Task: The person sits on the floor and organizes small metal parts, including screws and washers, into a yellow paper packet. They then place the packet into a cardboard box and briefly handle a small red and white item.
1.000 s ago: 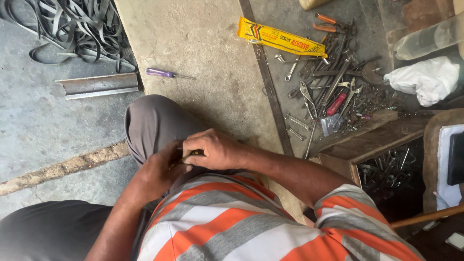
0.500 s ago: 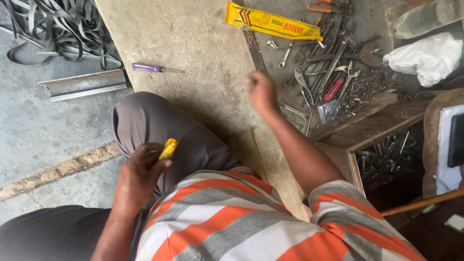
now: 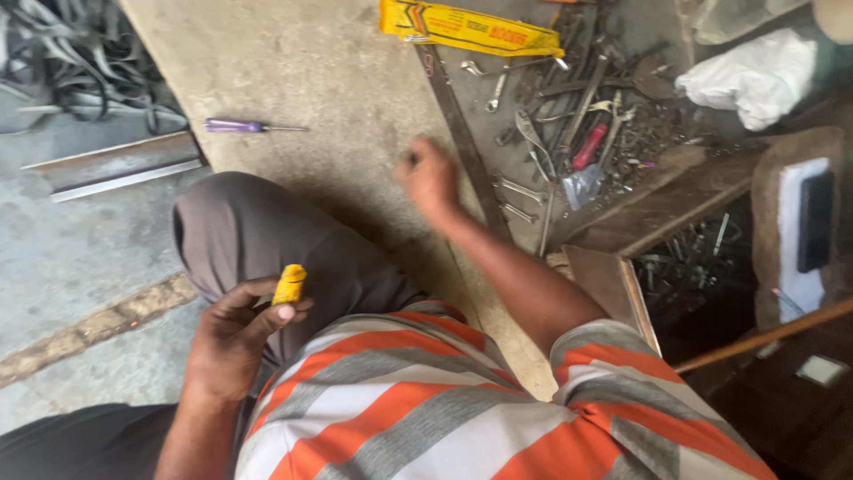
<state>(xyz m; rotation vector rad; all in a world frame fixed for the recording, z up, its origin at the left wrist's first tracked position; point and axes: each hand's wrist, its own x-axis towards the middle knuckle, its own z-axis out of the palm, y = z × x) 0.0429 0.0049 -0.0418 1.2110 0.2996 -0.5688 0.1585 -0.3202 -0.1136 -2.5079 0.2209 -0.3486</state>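
A small yellow piece (image 3: 290, 284) is pinched in the left hand (image 3: 233, 336) by the knee (image 3: 235, 222), while the right hand (image 3: 430, 175), loosely curled and empty, is held apart, near scattered tools (image 3: 569, 124).

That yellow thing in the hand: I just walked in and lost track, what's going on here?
A seated person pinches a small yellow piece in the left hand, over the knee. The right hand is stretched out above the concrete slab, loosely closed, near a heap of wrenches and tools. A purple screwdriver lies untouched.
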